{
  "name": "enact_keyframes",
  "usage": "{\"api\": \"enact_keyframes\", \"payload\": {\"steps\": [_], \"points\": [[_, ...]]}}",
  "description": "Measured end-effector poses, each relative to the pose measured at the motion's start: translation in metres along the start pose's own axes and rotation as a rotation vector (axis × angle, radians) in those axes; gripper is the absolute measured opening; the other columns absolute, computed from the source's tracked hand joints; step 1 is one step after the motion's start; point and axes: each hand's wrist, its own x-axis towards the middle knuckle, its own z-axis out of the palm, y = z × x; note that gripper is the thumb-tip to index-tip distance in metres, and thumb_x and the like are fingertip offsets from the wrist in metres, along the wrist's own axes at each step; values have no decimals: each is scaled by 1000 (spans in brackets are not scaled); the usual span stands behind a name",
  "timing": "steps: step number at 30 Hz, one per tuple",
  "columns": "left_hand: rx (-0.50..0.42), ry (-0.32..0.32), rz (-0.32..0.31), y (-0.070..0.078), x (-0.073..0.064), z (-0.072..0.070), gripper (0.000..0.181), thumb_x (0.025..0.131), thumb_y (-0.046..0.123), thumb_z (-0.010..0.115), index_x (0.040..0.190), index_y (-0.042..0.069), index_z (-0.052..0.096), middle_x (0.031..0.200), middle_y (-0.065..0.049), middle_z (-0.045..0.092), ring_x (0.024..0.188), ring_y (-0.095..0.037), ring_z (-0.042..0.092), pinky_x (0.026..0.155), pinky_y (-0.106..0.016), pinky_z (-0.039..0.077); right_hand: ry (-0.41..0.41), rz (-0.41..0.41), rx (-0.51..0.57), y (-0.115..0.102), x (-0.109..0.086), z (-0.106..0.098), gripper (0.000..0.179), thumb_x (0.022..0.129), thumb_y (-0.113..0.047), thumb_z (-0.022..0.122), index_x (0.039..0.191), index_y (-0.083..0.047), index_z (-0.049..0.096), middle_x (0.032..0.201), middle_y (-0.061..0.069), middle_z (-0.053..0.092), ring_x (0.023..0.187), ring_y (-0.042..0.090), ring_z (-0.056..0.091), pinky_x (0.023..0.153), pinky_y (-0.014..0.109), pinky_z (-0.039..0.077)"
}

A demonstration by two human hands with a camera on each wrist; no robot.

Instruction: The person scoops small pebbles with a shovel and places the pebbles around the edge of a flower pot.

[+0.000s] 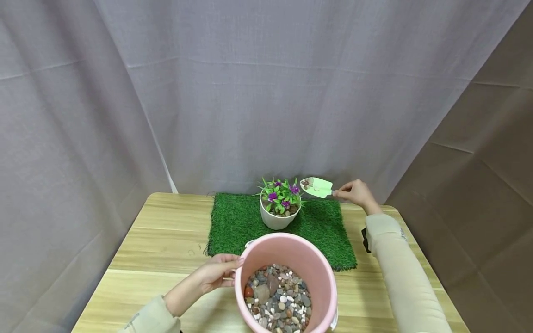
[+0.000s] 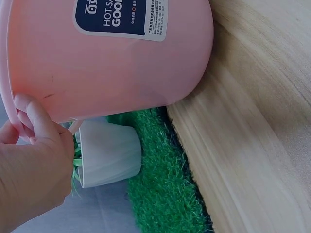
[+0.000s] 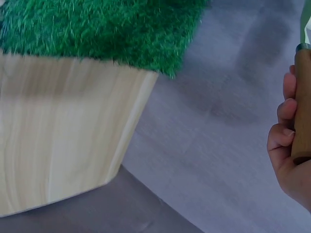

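Observation:
My left hand [image 1: 217,274] grips the rim of a pink bucket [image 1: 287,244] on its left side, its fingers against the outer wall just under the edge in the left wrist view. Pebbles [image 1: 280,300] of mixed colours and sizes lie in the bucket's bottom. My right hand [image 1: 357,193] holds a light green garden trowel [image 1: 324,187], with fingers wrapped around its wooden handle [image 3: 303,107]. A few small stones [image 1: 307,183] rest on the blade, whose tip is just right of a purple-flowered plant [image 1: 280,194] in a white pot [image 1: 275,223].
The pot stands on a green artificial-grass mat [image 1: 233,222] at the back of the wooden table [image 1: 166,236]. Grey curtains [image 1: 266,92] hang behind and beside the table. The bucket stands between me and the pot, overlapping the mat's front edge in the head view.

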Motion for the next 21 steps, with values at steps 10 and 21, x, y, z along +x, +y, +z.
{"api": "enact_keyframes", "payload": {"steps": [10,21], "points": [[5,3,1,-1,3,0,36,93,17,56,116,-10,53,75,5,63,64,-1,59,63,-15,60,31,-32,8,-3,23,30,28,84,-23,69,89,4,73,71,12,69,54,10,46,51,23,41],[18,13,-6,0,3,0,37,92,19,57,114,-11,53,76,4,64,65,-2,59,64,-16,60,48,-95,-89,-13,46,46,25,82,-22,71,91,1,74,92,18,72,76,26,64,67,36,57]]}}
